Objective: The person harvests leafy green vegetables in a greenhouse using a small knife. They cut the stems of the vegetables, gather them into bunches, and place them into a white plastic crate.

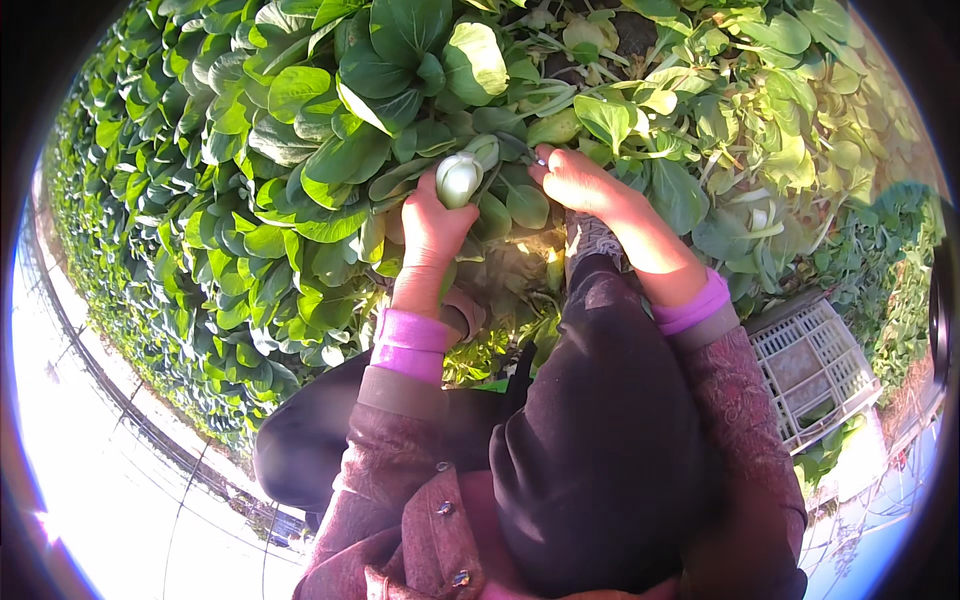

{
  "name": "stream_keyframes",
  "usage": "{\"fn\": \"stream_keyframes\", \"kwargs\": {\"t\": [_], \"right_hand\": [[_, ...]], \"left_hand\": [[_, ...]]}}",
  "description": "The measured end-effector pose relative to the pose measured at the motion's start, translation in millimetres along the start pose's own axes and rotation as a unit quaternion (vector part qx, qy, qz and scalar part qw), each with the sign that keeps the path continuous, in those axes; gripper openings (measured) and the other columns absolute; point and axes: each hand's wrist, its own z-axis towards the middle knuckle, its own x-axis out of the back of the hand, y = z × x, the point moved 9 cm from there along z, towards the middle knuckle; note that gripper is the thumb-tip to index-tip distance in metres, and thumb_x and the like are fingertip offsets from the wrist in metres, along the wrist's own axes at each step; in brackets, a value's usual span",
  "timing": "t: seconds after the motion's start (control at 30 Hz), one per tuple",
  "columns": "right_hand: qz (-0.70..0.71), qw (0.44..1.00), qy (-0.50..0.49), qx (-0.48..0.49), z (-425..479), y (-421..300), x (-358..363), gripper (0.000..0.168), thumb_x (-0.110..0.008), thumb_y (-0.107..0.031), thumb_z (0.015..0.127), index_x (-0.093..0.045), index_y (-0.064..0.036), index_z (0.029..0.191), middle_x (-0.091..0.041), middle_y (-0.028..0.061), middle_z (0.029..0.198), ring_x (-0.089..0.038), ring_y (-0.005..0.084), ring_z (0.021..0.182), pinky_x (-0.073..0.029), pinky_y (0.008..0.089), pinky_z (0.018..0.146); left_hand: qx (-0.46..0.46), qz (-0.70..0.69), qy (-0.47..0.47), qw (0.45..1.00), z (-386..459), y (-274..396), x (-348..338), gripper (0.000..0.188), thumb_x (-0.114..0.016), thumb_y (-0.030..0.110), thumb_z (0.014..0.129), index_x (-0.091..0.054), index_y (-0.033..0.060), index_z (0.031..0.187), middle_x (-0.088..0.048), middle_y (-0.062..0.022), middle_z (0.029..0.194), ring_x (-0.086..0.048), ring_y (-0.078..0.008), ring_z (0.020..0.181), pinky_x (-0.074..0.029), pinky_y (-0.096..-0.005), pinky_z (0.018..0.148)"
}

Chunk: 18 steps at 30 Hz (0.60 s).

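Observation:
My left hand (435,225) grips a head of bok choy (459,180), its pale rounded base turned up towards me and its leaves partly hidden below. Just to the right, my right hand (574,180) is closed around a small knife (511,144). The knife's dark blade points left towards the bok choy, and most of its handle is hidden in my fingers. A cut leaf stalk (486,150) shows beside the pale base. Loose green leaves (527,204) lie between and below my two hands.
Dense standing bok choy (300,150) fills the left side. Cut, yellowing leaves (750,127) cover the ground at the upper right. A pale plastic crate (814,367) stands at the right. My shoe (589,236) is on the ground below my right hand.

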Motion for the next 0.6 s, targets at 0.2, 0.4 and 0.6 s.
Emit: {"fn": "stream_keyframes", "kwargs": {"t": [0.2,0.4,0.6], "right_hand": [[-0.086,0.996,0.021,0.027,10.2,-5.9,-7.3,0.029,-0.051,-0.022,0.089,-0.053,0.003,0.103,-0.062,0.0255,0.088,-0.062,0.0389,0.078,-0.048,0.0444,0.068],[0.008,0.984,0.05,0.174,30.0,-26.7,-26.9,0.024,-0.051,-0.018,0.085,-0.054,0.002,0.098,-0.063,0.023,0.08,-0.063,0.0384,0.073,-0.05,0.0451,0.064],[-0.087,0.992,0.081,0.046,-8.2,-14.9,-8.7,0.022,-0.052,-0.019,0.087,-0.055,0.002,0.084,-0.062,0.0172,0.073,-0.065,0.0296,0.07,-0.05,0.0409,0.061]], "left_hand": [[0.014,-0.036,-0.002,0.999,0.1,-4.9,-2.6,0.059,-0.071,0.015,0.057,-0.056,0.0027,0.114,-0.066,-0.0202,0.092,-0.065,-0.0335,0.086,-0.05,-0.0371,0.079],[0.082,-0.142,-0.003,0.986,-4.5,-50.7,-0.2,0.049,-0.07,0.011,0.055,-0.059,-0.0039,0.1,-0.068,-0.0132,0.08,-0.066,-0.0241,0.07,-0.053,-0.0361,0.069],[0.227,-0.469,-0.1,0.848,-37.4,-69.2,-23.8,0.049,-0.053,0.0,0.071,-0.046,-0.0074,0.119,-0.063,-0.0218,0.109,-0.063,-0.0216,0.068,-0.052,-0.0313,0.063]]}}
